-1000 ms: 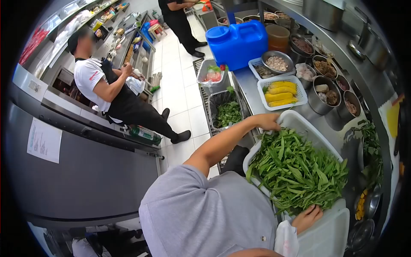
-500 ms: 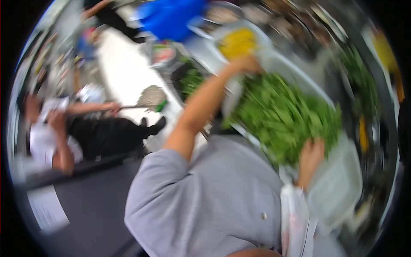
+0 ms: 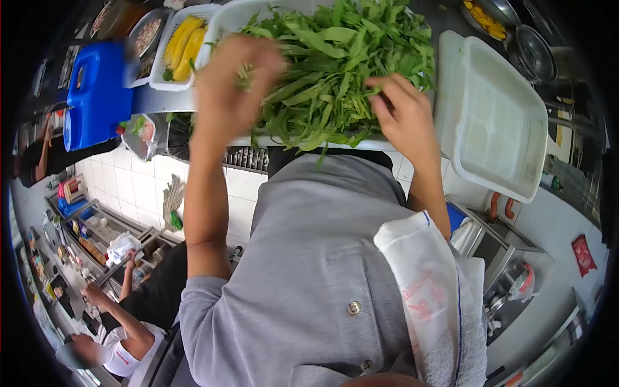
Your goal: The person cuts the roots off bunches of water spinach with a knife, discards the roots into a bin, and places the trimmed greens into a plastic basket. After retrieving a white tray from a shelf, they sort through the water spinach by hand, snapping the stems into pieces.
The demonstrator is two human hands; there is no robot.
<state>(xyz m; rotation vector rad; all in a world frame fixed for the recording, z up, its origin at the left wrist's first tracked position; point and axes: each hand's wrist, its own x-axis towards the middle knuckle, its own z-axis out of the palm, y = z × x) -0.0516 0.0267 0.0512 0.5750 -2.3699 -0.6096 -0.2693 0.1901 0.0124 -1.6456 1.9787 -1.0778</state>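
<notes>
Hands work a heap of leafy greens (image 3: 342,58) in a white basket (image 3: 232,19) at the counter edge; left hand (image 3: 235,87), blurred, cups leaves loosely; right hand (image 3: 403,116) pinches stems; an empty white tub (image 3: 493,119) sits just beside.

Grey short-sleeved buttoned shirt (image 3: 322,271), white towel (image 3: 432,290) over shoulder

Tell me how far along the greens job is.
Done: the greens are heaped in a white basket on the counter. In hand: left hand and right hand both reach into the pile. Left: the empty white tub beside it holds nothing yet.
</notes>
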